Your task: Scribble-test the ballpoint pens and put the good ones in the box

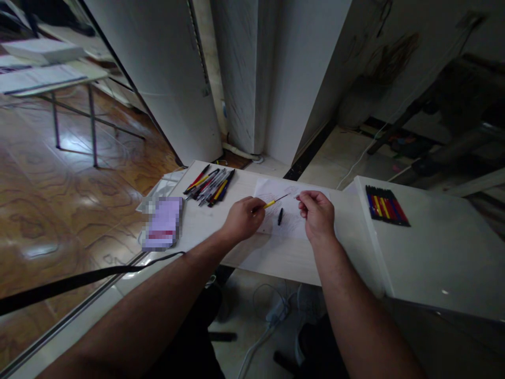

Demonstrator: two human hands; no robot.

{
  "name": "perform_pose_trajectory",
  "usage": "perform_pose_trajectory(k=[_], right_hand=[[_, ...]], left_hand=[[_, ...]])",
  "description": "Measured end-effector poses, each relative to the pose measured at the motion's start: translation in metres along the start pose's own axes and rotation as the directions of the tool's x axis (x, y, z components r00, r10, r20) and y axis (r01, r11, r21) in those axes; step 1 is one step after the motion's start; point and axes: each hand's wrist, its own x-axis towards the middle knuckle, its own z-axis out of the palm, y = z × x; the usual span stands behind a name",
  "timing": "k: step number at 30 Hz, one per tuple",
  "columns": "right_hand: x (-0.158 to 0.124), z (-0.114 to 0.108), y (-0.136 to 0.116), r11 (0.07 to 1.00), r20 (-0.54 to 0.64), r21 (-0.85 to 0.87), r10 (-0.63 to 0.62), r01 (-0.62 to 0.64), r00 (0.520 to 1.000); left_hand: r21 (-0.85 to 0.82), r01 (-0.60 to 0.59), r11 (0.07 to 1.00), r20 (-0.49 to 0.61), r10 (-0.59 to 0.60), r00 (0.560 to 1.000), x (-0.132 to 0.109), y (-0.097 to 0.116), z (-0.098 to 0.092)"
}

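My left hand [245, 218] is closed on a yellow pen barrel [269, 204], from whose end a thin dark refill [283, 197] points toward my right hand. With thumb and forefinger pinched, my right hand [319, 213] hovers just past the refill tip. Something tiny and pale shows at its fingertips, too small to name. Below the gap between both hands, a short black pen part [280, 216] lies on a white sheet of paper [284, 230] covered in scribbled lines. Several loose pens [211, 187] in mixed colours are heaped on the table to the left.
A purple, partly pixelated object [163, 223] sits at the narrow table's left edge. On the adjoining white surface [442, 247] at right, several pens [386, 205] lie in a row. A black strap [94, 273] crosses at left. Cables and a power strip [277, 311] are below.
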Motion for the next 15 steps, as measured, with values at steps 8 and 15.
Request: perform_pose_trajectory(k=[8,15], right_hand=[[0.0002,0.0005,-0.0009,1.0,-0.005,-0.001,-0.008,0.008,1.0],[0.0005,0.0012,0.0005,1.0,-0.002,-0.013,-0.014,0.014,1.0]], left_hand=[[-0.019,-0.009,1.0,-0.007,0.009,1.0,-0.0006,-0.0012,0.0004],[-0.009,-0.016,1.0,0.009,0.016,1.0,-0.0009,-0.0009,0.0]])
